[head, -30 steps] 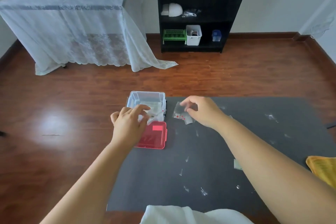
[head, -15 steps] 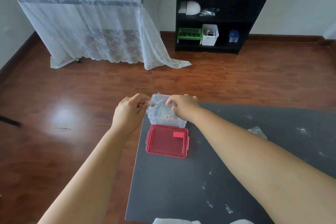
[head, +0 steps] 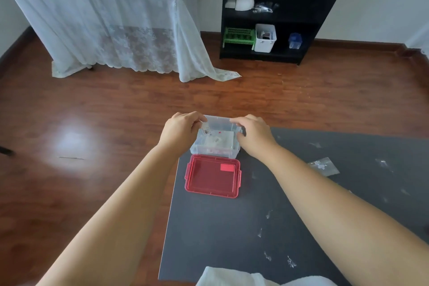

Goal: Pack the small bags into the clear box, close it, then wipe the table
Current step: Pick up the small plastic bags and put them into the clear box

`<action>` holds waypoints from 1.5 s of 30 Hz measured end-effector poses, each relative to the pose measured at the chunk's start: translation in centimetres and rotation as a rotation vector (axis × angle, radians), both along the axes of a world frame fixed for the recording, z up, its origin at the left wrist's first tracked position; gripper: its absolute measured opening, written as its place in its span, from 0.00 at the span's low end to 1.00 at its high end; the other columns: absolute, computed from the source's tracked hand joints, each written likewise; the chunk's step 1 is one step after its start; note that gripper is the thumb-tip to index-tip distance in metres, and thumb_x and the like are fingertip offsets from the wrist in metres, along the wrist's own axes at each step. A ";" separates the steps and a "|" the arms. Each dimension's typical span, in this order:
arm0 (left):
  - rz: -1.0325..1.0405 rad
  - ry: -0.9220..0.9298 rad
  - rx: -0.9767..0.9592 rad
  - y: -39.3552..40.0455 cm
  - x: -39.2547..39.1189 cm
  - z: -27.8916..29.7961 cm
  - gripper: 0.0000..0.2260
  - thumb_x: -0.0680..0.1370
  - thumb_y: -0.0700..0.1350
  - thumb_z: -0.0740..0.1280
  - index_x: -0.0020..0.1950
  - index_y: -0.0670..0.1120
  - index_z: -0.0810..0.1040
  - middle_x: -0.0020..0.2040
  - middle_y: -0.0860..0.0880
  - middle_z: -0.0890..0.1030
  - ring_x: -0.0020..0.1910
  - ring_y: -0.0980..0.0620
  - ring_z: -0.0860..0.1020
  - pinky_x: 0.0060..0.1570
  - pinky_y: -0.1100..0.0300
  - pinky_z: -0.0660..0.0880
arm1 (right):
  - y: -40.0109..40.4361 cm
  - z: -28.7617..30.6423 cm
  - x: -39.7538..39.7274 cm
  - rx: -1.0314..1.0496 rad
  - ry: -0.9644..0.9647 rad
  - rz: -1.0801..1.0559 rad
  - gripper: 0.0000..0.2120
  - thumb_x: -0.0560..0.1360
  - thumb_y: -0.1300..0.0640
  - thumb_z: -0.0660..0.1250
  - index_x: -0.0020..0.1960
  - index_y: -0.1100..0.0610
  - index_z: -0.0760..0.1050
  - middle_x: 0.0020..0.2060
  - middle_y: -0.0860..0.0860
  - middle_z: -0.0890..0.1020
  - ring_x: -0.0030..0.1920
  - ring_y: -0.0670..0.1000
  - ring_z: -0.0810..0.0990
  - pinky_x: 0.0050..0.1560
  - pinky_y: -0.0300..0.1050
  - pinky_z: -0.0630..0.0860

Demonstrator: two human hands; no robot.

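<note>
The clear box (head: 218, 121) stands uncovered at the far left corner of the dark grey table (head: 232, 227), with several small clear bags (head: 218, 141) lying inside it. My left hand (head: 180, 130) is at the box's left rim and pinches a small bag (head: 206, 128) over the opening. My right hand (head: 254, 134) is on the right side, its fingers curled over the box's right rim. The red lid (head: 212, 176) lies flat on the table just in front of the box. One more small bag (head: 323, 166) lies on the table to the right.
A white cloth (head: 232, 277) lies at the table's near edge. Small clear scraps (head: 290, 261) dot the tabletop. Beyond the table are a wood floor, a lace-covered table (head: 104, 18) and a black shelf (head: 274, 11).
My right hand carried a small bag from the table into the box, let it go and moved to the box's right rim. My left hand stayed at the left rim. The view shifted left.
</note>
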State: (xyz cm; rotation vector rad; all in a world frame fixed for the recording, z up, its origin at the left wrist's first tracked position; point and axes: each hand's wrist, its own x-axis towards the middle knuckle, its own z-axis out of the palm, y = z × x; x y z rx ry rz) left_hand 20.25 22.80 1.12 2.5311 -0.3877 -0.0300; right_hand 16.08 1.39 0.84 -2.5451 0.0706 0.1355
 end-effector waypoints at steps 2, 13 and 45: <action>-0.054 0.094 0.052 -1.0 0.3 -0.6 0.12 0.78 0.41 0.61 0.55 0.52 0.81 0.46 0.52 0.83 0.51 0.46 0.75 0.48 0.54 0.72 | -1.1 -0.3 -1.6 0.035 -0.002 -0.025 0.20 0.76 0.63 0.62 0.65 0.49 0.75 0.54 0.49 0.77 0.58 0.53 0.71 0.57 0.50 0.69; -0.085 0.053 0.396 -4.4 -0.5 -2.2 0.15 0.80 0.47 0.56 0.58 0.60 0.80 0.59 0.56 0.78 0.62 0.47 0.66 0.54 0.52 0.51 | -9.3 -2.7 -11.5 0.114 -0.012 -0.250 0.16 0.76 0.62 0.65 0.59 0.46 0.78 0.50 0.44 0.76 0.53 0.49 0.72 0.50 0.43 0.67; -0.327 0.292 0.275 -31.3 -11.6 -5.1 0.14 0.75 0.49 0.69 0.58 0.47 0.75 0.59 0.46 0.72 0.61 0.43 0.69 0.58 0.50 0.70 | -25.3 -3.9 -21.3 -0.007 0.311 -0.457 0.11 0.70 0.61 0.67 0.33 0.47 0.73 0.46 0.52 0.77 0.48 0.55 0.76 0.48 0.50 0.76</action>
